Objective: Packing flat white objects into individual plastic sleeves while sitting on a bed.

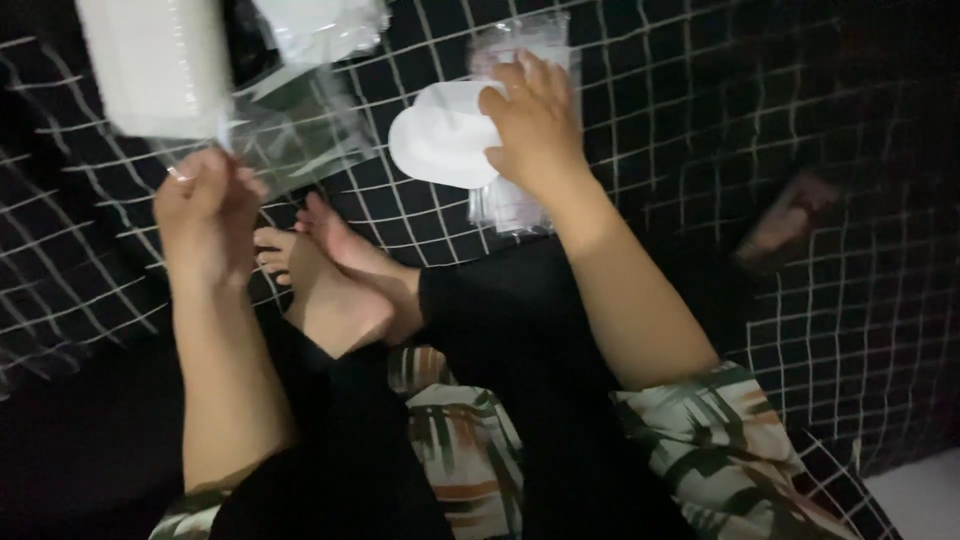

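My left hand [205,215] pinches the lower corner of a clear plastic bag [300,135] and holds it up over the black, white-gridded cloth [680,120]. My right hand [535,125] rests on a white oval pad [440,145], fingers closed on its right edge. The pad lies on top of a stack of clear packets [510,205] on the cloth. My crossed legs in black trousers and my bare feet [330,270] sit between the two arms.
A white rectangular stack [155,65] lies at the top left, with a crumpled clear wrapper [320,25] next to it. A dark brownish object [785,220] rests on the cloth at the right. A pale floor strip [920,495] shows at the bottom right.
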